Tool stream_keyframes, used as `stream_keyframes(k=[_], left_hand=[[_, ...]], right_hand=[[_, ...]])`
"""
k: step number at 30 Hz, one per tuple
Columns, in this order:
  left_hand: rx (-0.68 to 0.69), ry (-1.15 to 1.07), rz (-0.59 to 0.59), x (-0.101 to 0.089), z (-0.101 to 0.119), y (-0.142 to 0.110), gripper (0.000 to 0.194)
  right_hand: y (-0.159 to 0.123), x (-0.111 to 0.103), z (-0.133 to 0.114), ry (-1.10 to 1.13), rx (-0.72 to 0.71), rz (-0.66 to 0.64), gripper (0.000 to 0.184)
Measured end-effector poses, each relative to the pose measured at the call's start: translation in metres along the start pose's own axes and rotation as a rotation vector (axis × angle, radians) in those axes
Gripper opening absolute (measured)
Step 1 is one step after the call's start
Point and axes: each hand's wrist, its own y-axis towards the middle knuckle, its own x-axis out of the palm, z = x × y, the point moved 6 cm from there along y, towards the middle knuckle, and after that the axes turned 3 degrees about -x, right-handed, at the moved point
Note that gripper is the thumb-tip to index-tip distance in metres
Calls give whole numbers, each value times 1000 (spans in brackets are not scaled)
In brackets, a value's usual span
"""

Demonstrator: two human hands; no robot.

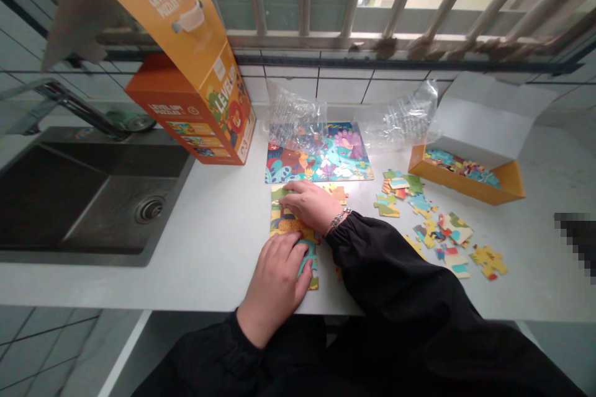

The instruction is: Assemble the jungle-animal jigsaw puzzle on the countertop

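A partly joined jigsaw (285, 221) lies on the white counter in front of me. My left hand (278, 275) rests flat on its near end, fingers stretched over the pieces. My right hand (308, 203) lies across its far end, fingers pressed down on a green piece at the top left corner. A finished colourful puzzle (321, 158) sits just beyond. Loose puzzle pieces (435, 229) are scattered to the right of my right sleeve.
An orange puzzle box (195, 108) with its lid up stands at the back left. A dark sink (88, 198) with a tap is at the left. An open yellow tray box (465, 183) holds more pieces at the right. Clear plastic bags (298, 118) lie by the wall.
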Motion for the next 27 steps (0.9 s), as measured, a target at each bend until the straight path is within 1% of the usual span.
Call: stream_keyframes(k=[4, 10, 15, 18, 21, 24, 25, 27], left_hand=[[-1, 3, 7, 0, 0, 0, 19], [2, -2, 1, 0, -1, 1, 19], [-7, 4, 2, -1, 1, -1, 19], [-22, -5, -24, -2, 0, 1, 19], [-37, -21, -11, -10, -10, 11, 22], [-97, 27, 36, -18, -29, 28, 31], [-122, 63, 35, -17, -37, 34, 34], [-142, 136, -10, -9, -49, 41, 45]], right_hand=[[-2, 1, -1, -14, -24, -4, 27], [-4, 4, 3, 45, -21, 4, 27], [-4, 3, 1, 10, -27, -33, 31], [-4, 2, -3, -28, -46, -42, 29], [-4, 3, -5, -47, -58, -40, 23], [-5, 3, -5, -16, -62, -35, 23], [-6, 2, -4, -7, -50, -21, 26], [-8, -5, 1, -10, -1, 47, 31]])
